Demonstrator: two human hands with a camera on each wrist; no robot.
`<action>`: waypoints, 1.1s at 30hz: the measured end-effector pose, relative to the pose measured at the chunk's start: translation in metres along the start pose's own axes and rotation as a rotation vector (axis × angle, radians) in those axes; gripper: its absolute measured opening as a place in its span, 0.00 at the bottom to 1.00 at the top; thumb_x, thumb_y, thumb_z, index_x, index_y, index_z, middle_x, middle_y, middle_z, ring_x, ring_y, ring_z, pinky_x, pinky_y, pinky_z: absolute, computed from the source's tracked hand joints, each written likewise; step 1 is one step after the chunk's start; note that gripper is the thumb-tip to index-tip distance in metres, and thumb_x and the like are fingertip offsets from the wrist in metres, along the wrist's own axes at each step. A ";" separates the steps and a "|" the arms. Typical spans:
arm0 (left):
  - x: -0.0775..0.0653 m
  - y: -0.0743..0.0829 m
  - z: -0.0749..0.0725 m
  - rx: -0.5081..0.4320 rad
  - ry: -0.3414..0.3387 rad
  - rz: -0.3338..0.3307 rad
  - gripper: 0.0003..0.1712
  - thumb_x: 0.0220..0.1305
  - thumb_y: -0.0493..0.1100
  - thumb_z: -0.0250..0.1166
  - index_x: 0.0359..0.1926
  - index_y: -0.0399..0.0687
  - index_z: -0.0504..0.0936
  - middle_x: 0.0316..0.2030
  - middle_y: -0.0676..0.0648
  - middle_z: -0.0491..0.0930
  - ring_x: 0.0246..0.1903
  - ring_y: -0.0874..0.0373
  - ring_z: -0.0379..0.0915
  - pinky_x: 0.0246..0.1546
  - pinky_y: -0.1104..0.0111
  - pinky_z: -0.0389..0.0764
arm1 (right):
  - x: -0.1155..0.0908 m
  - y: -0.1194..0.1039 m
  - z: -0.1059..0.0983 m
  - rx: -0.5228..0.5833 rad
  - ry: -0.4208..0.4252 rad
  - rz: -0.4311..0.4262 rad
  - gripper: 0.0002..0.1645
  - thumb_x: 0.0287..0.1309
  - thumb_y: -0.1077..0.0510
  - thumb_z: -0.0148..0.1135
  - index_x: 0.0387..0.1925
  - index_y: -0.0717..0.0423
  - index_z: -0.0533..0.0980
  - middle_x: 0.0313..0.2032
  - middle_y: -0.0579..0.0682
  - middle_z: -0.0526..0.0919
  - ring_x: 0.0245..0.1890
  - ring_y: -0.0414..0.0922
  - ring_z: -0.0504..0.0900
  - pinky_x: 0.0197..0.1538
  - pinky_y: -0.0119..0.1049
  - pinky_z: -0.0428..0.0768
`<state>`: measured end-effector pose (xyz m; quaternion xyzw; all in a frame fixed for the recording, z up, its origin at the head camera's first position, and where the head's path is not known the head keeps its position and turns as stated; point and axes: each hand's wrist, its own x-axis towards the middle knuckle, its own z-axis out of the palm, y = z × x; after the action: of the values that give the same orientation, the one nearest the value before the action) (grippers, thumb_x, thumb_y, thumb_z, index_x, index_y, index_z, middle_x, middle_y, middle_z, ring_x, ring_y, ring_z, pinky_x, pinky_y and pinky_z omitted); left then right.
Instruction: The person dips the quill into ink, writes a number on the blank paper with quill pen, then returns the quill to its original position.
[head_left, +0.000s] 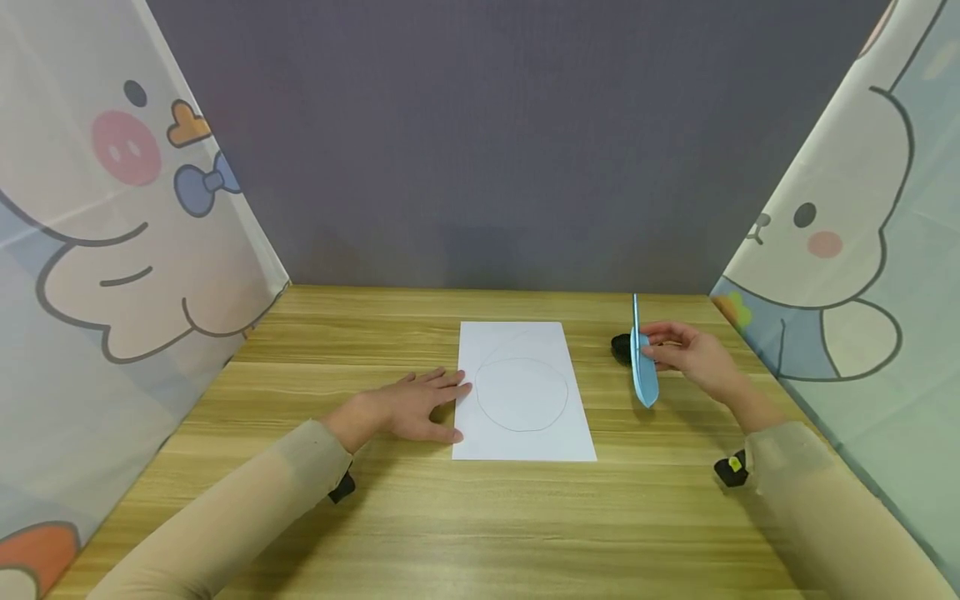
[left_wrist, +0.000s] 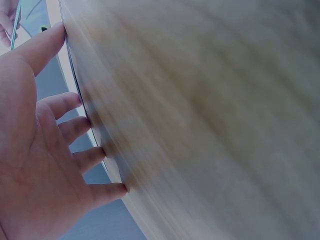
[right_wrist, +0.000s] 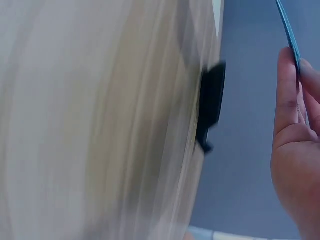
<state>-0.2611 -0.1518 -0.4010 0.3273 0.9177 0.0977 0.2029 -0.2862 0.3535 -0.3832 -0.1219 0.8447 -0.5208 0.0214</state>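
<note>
My left hand (head_left: pixel 420 408) lies with fingers spread at the left edge of a white sheet of paper (head_left: pixel 573 442), fingertips and thumb touching it. A thin pencil-like outline of a round shape is drawn on the sheet, with a faint line above. To the right, my right hand (head_left: pixel 697 358) pinches a flat light blue piece with a thin stick-like part (head_left: pixel 645 379) between thumb and fingers, above the table. Its exact kind I cannot tell. In the right wrist view the blue piece (right_wrist: pixel 289 30) shows edge-on. Just behind it a small black object (head_left: pixel 621 348) sits on the table.
The wood-grain table (head_left: pixel 480 525) ends at a dark grey back panel (head_left: pixel 495 150). Cartoon-printed cloths hang at the left (head_left: pixel 135 275) and right (head_left: pixel 847 275). Small black devices are at both wrists.
</note>
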 end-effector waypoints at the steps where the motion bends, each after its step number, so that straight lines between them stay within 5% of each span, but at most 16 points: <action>1: 0.000 0.000 0.000 0.001 -0.001 0.000 0.53 0.78 0.73 0.60 0.90 0.58 0.52 0.91 0.49 0.43 0.90 0.41 0.34 0.86 0.32 0.44 | -0.001 0.003 -0.006 -0.008 0.008 0.002 0.31 0.78 0.54 0.69 0.73 0.66 0.73 0.49 0.40 0.84 0.44 0.34 0.88 0.50 0.35 0.92; 11: 0.001 0.000 0.000 0.008 -0.004 0.003 0.53 0.78 0.73 0.60 0.90 0.58 0.52 0.91 0.49 0.42 0.90 0.41 0.35 0.86 0.32 0.44 | -0.014 0.037 -0.046 -0.088 -0.007 0.062 0.32 0.80 0.59 0.66 0.74 0.72 0.69 0.51 0.36 0.84 0.47 0.29 0.85 0.49 0.33 0.91; 20: -0.001 0.000 -0.002 0.015 -0.010 0.006 0.53 0.78 0.73 0.60 0.90 0.58 0.52 0.91 0.49 0.42 0.90 0.41 0.35 0.85 0.31 0.44 | -0.017 0.054 -0.053 -0.191 -0.084 0.128 0.32 0.78 0.61 0.66 0.73 0.74 0.70 0.60 0.69 0.80 0.45 0.30 0.84 0.49 0.33 0.91; 33: -0.001 0.001 -0.002 0.009 -0.011 0.005 0.52 0.78 0.72 0.60 0.90 0.58 0.52 0.91 0.49 0.42 0.90 0.40 0.34 0.85 0.31 0.44 | -0.011 0.050 -0.048 -0.287 -0.177 0.162 0.30 0.79 0.57 0.66 0.71 0.72 0.73 0.57 0.65 0.85 0.42 0.36 0.84 0.43 0.34 0.87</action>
<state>-0.2612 -0.1518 -0.3989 0.3308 0.9163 0.0924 0.2060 -0.2922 0.4194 -0.4071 -0.1004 0.9122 -0.3788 0.1198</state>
